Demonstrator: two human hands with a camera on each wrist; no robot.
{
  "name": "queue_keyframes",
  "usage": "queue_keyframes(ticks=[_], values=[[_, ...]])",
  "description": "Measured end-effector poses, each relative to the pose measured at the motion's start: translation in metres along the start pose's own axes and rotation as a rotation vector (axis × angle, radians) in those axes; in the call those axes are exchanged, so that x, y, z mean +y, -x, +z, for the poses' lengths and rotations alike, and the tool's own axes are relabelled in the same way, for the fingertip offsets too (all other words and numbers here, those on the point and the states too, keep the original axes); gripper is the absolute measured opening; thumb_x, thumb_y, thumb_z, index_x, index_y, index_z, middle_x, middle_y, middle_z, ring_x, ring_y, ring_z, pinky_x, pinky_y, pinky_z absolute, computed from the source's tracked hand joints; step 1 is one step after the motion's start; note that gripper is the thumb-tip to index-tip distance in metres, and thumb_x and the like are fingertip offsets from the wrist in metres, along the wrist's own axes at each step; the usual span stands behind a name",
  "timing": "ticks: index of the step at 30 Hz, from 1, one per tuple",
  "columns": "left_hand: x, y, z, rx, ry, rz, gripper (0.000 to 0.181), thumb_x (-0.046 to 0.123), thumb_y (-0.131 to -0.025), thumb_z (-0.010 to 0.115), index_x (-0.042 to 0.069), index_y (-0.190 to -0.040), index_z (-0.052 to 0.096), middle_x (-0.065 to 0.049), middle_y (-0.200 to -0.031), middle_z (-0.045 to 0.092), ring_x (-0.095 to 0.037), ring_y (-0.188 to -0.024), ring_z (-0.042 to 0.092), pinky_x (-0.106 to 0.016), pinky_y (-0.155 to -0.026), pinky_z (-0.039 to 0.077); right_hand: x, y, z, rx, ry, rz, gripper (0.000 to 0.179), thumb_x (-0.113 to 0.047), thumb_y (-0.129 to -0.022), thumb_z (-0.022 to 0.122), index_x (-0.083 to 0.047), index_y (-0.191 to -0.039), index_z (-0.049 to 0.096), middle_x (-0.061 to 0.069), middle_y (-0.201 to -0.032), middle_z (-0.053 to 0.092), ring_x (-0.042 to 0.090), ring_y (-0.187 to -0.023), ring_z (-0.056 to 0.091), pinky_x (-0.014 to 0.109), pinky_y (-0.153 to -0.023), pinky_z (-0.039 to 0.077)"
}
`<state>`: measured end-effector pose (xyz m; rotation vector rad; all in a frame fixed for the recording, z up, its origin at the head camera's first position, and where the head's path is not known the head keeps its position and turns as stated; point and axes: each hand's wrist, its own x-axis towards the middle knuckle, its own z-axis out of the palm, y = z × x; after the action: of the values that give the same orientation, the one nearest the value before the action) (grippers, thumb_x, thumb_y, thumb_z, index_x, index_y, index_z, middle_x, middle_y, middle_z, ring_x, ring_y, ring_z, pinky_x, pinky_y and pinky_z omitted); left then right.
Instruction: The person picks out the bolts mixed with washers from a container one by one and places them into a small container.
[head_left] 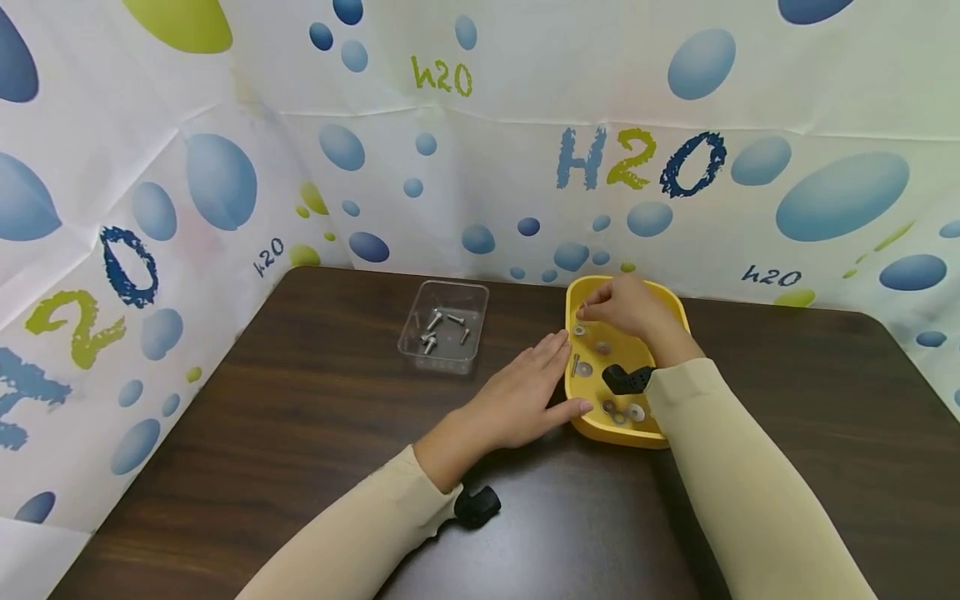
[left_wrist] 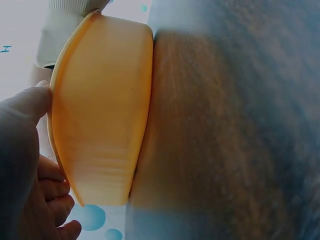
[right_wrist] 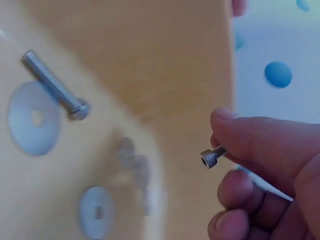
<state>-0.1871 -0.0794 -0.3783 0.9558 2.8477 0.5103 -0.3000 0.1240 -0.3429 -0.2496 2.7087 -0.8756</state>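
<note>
My right hand (head_left: 630,308) is over the far part of a yellow plastic bin (head_left: 615,435). Between thumb and index finger it pinches a small socket-head screw (right_wrist: 210,158), head outward in the right wrist view. Inside the bin lie a longer screw (right_wrist: 52,82), a large flat washer (right_wrist: 32,120) and several other washers (head_left: 635,412). My left hand (head_left: 517,400) rests against the bin's left side, its fingers fairly straight along the rim and the thumb (left_wrist: 35,102) over the edge.
A clear plastic box (head_left: 442,360) with several screws (head_left: 430,340) stands left of the bin on the dark wooden table (head_left: 300,417). A printed white sheet (head_left: 510,83) hangs behind the table and along its left side.
</note>
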Motion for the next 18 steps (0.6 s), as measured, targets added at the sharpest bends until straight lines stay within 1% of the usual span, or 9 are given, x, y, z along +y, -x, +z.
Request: queue_keyframes(ticks=[2, 4, 7, 9, 13, 15, 18], values=[[0.0, 0.0, 0.0, 0.005, -0.007, 0.006, 0.089, 0.069, -0.096, 0.029, 0.007, -0.158, 0.014, -0.005, -0.167, 0.006, -0.017, -0.153, 0.005, -0.038, -0.123, 0.015, -0.005, 0.003, -0.004, 0.017, 0.017, -0.001, 0.029, -0.033, -0.093, 0.069, -0.009, -0.106, 0.076, 0.011, -0.108, 0.07, 0.028, -0.097, 0.058, 0.041, -0.087, 0.051], [-0.001, 0.001, -0.003, 0.013, -0.014, 0.014, 0.089, 0.069, -0.096, 0.028, 0.007, -0.158, 0.014, -0.005, -0.167, 0.006, -0.016, -0.153, 0.004, -0.037, -0.123, 0.014, -0.01, 0.006, -0.008, 0.027, 0.037, -0.002, 0.028, -0.034, -0.091, 0.07, -0.009, -0.103, 0.076, 0.012, -0.105, 0.069, 0.028, -0.094, 0.056, 0.038, -0.081, 0.05], [-0.005, 0.005, -0.012, 0.038, -0.018, 0.024, 0.087, 0.067, -0.097, 0.029, 0.008, -0.158, 0.014, -0.004, -0.167, 0.005, -0.016, -0.153, 0.003, -0.037, -0.124, 0.012, -0.019, 0.011, -0.015, 0.034, 0.078, -0.009, 0.028, -0.035, -0.091, 0.071, -0.008, -0.099, 0.076, 0.013, -0.101, 0.069, 0.027, -0.09, 0.056, 0.035, -0.076, 0.048], [-0.011, 0.01, -0.019, 0.066, -0.009, 0.016, 0.085, 0.066, -0.098, 0.032, 0.009, -0.159, 0.015, -0.003, -0.167, 0.005, -0.015, -0.153, 0.003, -0.036, -0.124, 0.011, -0.024, 0.014, -0.019, 0.031, 0.09, -0.008, 0.028, -0.034, -0.091, 0.07, -0.008, -0.099, 0.076, 0.013, -0.101, 0.07, 0.027, -0.09, 0.059, 0.036, -0.077, 0.049], [-0.028, 0.021, -0.034, 0.149, 0.01, -0.019, 0.082, 0.061, -0.099, 0.04, 0.009, -0.158, 0.019, -0.003, -0.167, 0.011, -0.016, -0.153, 0.006, -0.038, -0.124, 0.012, -0.035, 0.022, -0.026, 0.052, 0.072, -0.009, 0.029, -0.033, -0.092, 0.07, -0.008, -0.104, 0.076, 0.013, -0.103, 0.073, 0.028, -0.092, 0.066, 0.042, -0.083, 0.052], [-0.039, 0.028, -0.04, 0.196, 0.006, -0.026, 0.078, 0.057, -0.099, 0.044, 0.008, -0.157, 0.024, -0.004, -0.166, 0.016, -0.017, -0.153, 0.011, -0.04, -0.124, 0.013, -0.041, 0.026, -0.028, 0.082, 0.071, -0.029, 0.029, -0.034, -0.091, 0.071, -0.009, -0.104, 0.077, 0.012, -0.103, 0.073, 0.028, -0.092, 0.066, 0.041, -0.082, 0.052], [-0.057, 0.038, -0.048, 0.266, -0.017, -0.015, 0.072, 0.05, -0.101, 0.048, 0.005, -0.154, 0.03, -0.008, -0.163, 0.025, -0.021, -0.151, 0.02, -0.043, -0.123, 0.015, -0.052, 0.033, -0.028, 0.142, 0.088, -0.076, 0.028, -0.036, -0.09, 0.071, -0.011, -0.1, 0.078, 0.009, -0.099, 0.073, 0.025, -0.089, 0.061, 0.037, -0.076, 0.05]])
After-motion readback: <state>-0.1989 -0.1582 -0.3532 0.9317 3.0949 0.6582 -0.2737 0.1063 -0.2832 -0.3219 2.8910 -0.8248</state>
